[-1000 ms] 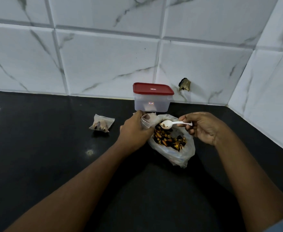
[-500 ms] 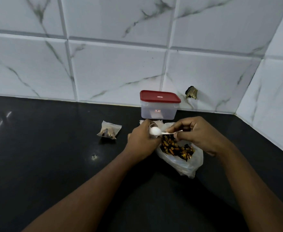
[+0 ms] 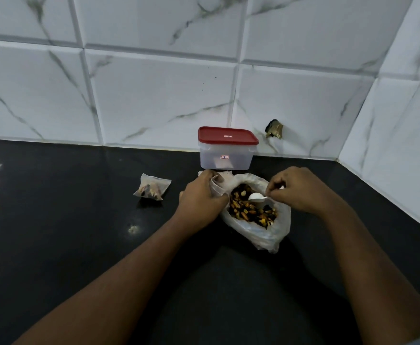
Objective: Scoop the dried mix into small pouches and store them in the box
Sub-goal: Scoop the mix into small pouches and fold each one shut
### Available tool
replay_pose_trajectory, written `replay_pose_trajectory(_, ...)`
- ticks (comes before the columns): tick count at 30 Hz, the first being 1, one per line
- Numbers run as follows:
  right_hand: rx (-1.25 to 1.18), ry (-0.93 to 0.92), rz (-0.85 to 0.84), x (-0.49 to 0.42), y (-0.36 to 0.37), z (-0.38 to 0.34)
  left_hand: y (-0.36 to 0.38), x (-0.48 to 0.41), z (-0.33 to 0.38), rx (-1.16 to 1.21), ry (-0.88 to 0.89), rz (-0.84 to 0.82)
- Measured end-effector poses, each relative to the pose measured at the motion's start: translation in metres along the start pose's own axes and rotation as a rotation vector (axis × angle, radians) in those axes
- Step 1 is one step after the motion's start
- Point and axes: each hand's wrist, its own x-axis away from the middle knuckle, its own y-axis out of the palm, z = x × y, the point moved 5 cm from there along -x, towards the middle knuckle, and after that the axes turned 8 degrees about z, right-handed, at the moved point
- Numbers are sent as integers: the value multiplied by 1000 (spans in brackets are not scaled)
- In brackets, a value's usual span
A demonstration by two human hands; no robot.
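1. Centre of frame: the right hand (image 3: pixel 296 190) pinches the handle of a white plastic spoon (image 3: pixel 256 196). Its bowl sits low over the dried mix (image 3: pixel 248 212); whether it is loaded, cannot tell.
2. The left hand (image 3: pixel 201 200) has its grip closed round an unfilled small pouch (image 3: pixel 216 185), just left of the bag (image 3: pixel 258 232).
3. Key relation: the pouch lies left of the spoon bowl, near. The spoon's long axis runs roughly left-right, bowl end nearest the pouch. Likely a short leftward carry.
4. Bag: thin, crinkled, translucent plastic, mouth open. Mix: lumpy brown, yellow and black bits. Pouch: soft, pale, creased.
5. 1 filled pouch (image 3: pixel 151 189) lies left of centre on the glossy black worktop (image 3: pixel 67 220).
6. The box (image 3: pixel 225 159), clear-walled, red lid (image 3: pixel 226 136) on, stands behind the hands.
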Motion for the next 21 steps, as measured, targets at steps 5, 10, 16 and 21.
replay_pose_trajectory(5,-51,-18,18,1,4,-1,0,0,1,-2,-7,-7)
replay_pose_trajectory(10,5,7,15,-1,2,3,3,-2,-3,-4,15,-12)
replay_pose_trajectory(16,-33,-38,33,-2,10,-4,3,-4,-3,-17,27,-23)
replay_pose_trajectory(21,-86,-12,-4,-1,7,-6,3,-4,-3,-29,35,-22)
